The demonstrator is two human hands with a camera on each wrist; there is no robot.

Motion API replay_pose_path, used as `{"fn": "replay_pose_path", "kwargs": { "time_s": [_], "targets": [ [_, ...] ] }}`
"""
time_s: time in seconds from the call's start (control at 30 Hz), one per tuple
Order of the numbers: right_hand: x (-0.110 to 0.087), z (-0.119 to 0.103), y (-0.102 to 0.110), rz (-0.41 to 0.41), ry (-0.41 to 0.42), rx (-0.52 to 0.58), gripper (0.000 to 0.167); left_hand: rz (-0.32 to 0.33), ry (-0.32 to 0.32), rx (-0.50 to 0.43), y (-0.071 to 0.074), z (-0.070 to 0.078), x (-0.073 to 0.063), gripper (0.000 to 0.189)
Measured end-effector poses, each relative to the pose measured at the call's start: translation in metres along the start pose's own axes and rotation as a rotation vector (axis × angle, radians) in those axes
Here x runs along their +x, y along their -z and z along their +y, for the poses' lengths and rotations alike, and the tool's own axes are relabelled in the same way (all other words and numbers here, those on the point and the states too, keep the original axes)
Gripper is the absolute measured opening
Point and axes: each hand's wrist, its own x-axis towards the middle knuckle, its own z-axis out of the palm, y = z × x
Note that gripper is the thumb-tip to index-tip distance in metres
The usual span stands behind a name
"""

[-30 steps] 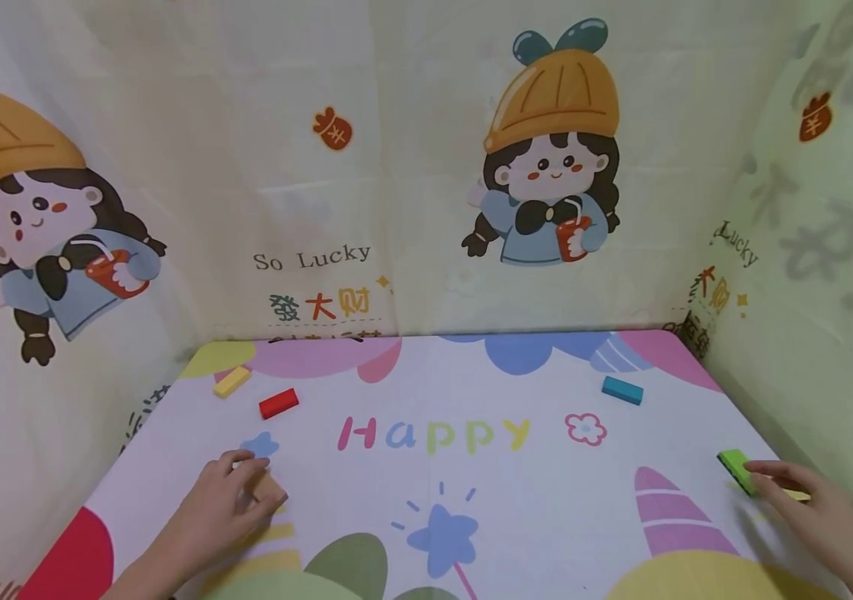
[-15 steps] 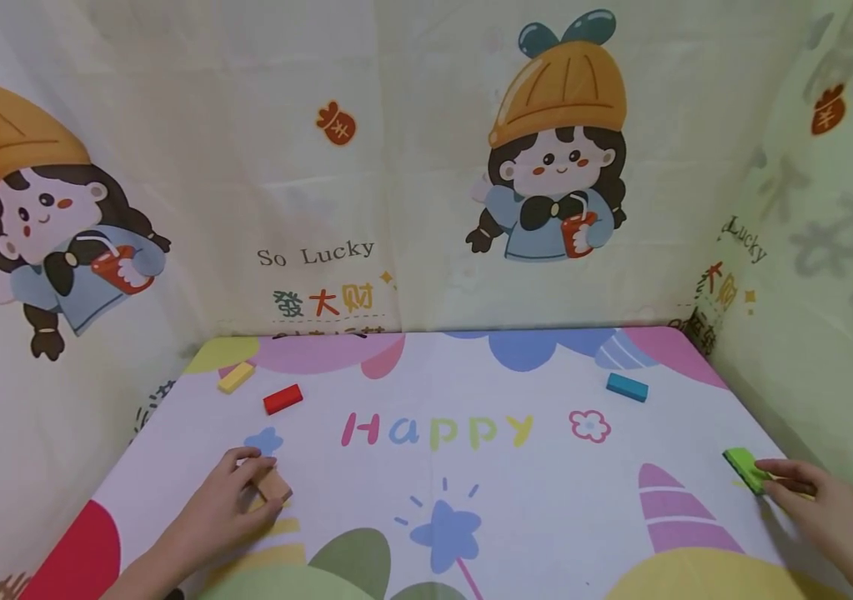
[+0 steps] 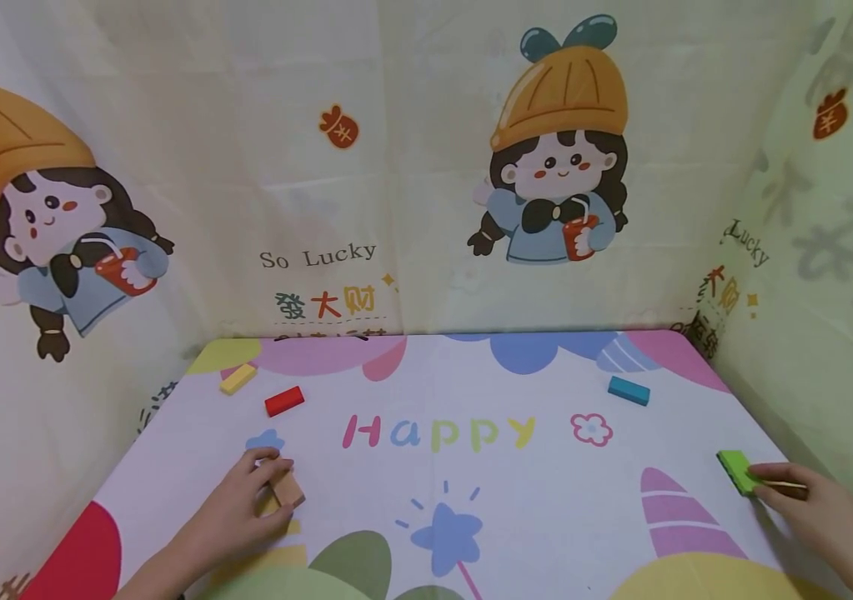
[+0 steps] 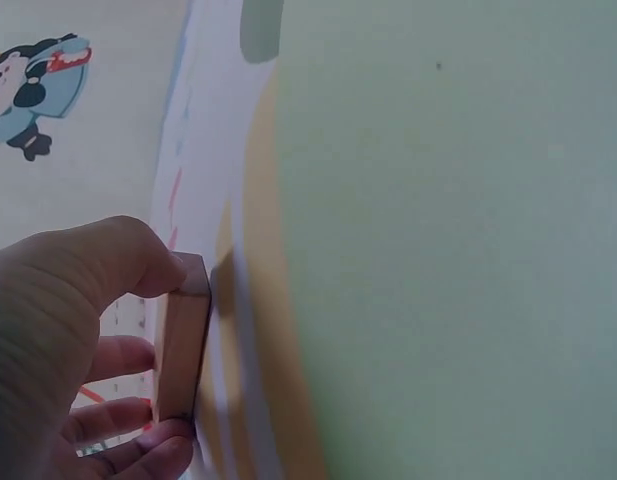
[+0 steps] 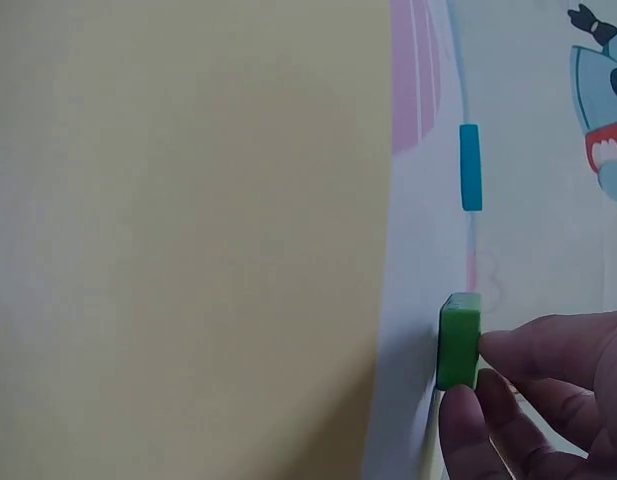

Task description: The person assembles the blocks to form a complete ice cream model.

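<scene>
In the head view, my left hand (image 3: pixel 246 496) holds a plain wooden block (image 3: pixel 288 489) over the left side of the table. The left wrist view shows the thumb on one end of the wooden block (image 4: pixel 180 345) and fingertips at its other end. My right hand (image 3: pixel 816 504) pinches a green block (image 3: pixel 737 472) near the right table edge. Seen from the right wrist, the thumb and fingers press on the green block (image 5: pixel 459 343), close over the tabletop. A pale yellow strip (image 5: pixel 430 435) shows just below it, partly hidden by the fingers.
A yellow block (image 3: pixel 238 379) and a red block (image 3: pixel 284 402) lie at the back left of the table (image 3: pixel 546 500). At the back right lies a blue block (image 3: pixel 629 391). Printed cloth walls (image 3: pixel 426 183) stand behind and at both sides.
My left hand has shifted a little to the right with the wooden block. The green block and right hand have moved slightly left over the last half second. The loose blocks stay put.
</scene>
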Motion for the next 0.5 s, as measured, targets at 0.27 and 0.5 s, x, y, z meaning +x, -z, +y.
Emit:
{"fn": "replay_pose_path", "kwargs": {
  "time_s": [0.27,0.5],
  "targets": [
    [-0.004,-0.010,0.000,0.040,0.152,-0.032,0.038,0.004,-0.054,0.023,0.000,0.010,0.001,0.051],
    [-0.006,-0.031,-0.008,0.001,0.177,-0.055,0.036,-0.034,-0.079,-0.011,-0.004,0.017,0.002,0.048]
  ]
}}
